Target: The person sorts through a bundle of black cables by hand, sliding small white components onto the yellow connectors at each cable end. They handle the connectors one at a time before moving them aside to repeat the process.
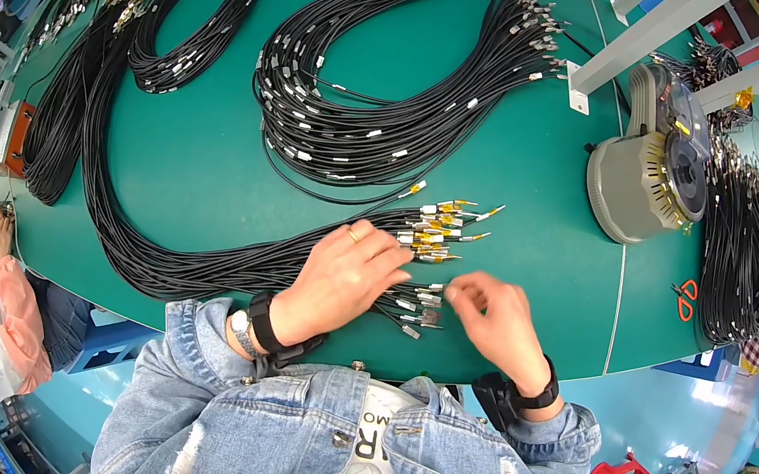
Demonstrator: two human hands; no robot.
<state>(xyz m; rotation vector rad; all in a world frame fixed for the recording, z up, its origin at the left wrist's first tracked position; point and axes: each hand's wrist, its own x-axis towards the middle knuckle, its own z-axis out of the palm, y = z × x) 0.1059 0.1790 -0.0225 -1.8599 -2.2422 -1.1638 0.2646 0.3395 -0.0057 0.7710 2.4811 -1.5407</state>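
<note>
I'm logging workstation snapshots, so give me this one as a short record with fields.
Surface: green table
Left hand: over the front cable bundle, near its ends
Right hand: fingers curled, beside the lower silver connector ends; contact unclear
Upper ends: gold-coloured tips, beyond the left hand
Behind: large looped bundle of black cables
Right side: grey machine; orange-handled scissors
</note>
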